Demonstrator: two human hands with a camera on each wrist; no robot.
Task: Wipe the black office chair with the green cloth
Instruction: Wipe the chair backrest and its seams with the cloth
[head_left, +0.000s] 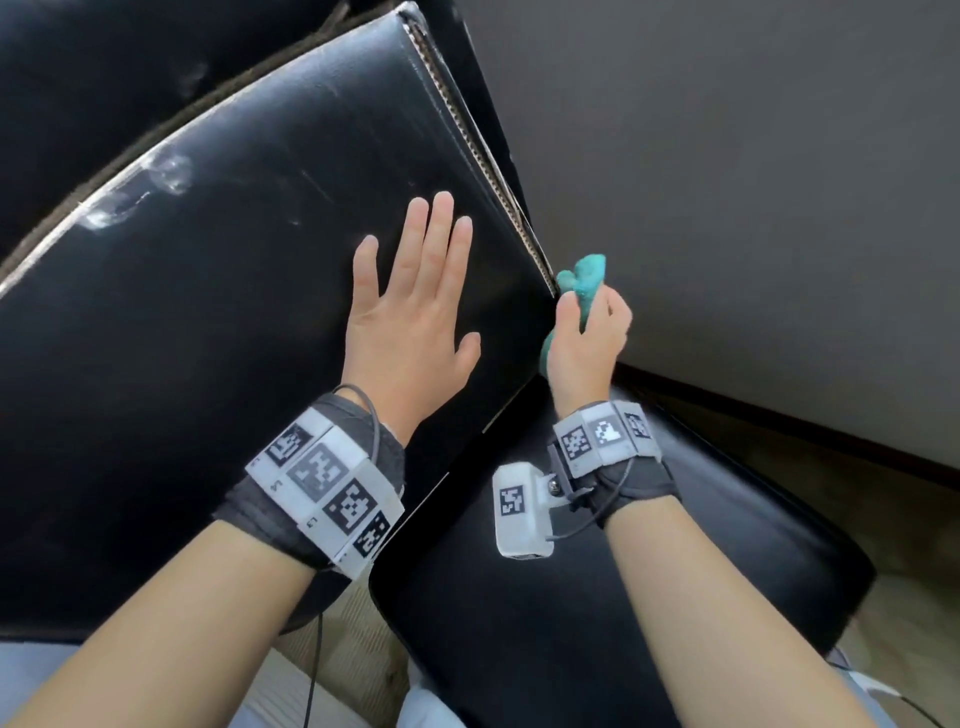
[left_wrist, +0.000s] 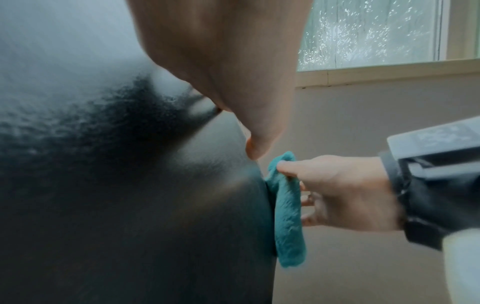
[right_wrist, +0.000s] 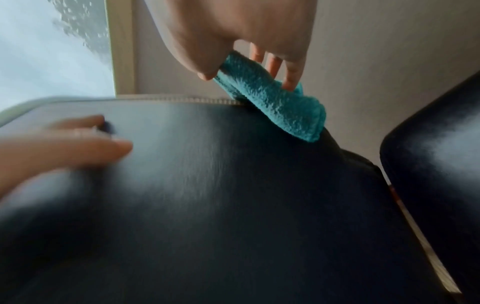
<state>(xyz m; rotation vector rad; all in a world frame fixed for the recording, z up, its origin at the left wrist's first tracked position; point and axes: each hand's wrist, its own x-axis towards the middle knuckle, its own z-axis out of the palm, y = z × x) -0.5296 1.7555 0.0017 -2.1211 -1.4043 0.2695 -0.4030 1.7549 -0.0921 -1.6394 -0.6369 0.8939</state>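
Observation:
The black office chair's backrest (head_left: 234, 322) fills the left of the head view, its stitched right edge (head_left: 498, 176) running down to the seat (head_left: 649, 571). My left hand (head_left: 410, 306) lies flat on the backrest with straight, spread fingers. My right hand (head_left: 587, 338) grips the bunched green cloth (head_left: 584, 280) and holds it against the backrest's right edge. In the left wrist view the cloth (left_wrist: 285, 211) hangs along that edge under my right hand (left_wrist: 337, 191). The right wrist view shows the cloth (right_wrist: 272, 100) pinched between thumb and fingers (right_wrist: 270, 63) at the seam, with my left hand (right_wrist: 52, 148) on the leather.
A grey wall (head_left: 753, 182) stands right of the chair, with a dark baseboard (head_left: 779, 415) and a strip of floor (head_left: 909, 519). Pale smudges (head_left: 140, 192) mark the backrest's upper left. A window (left_wrist: 371, 30) with a light frame sits above the wall.

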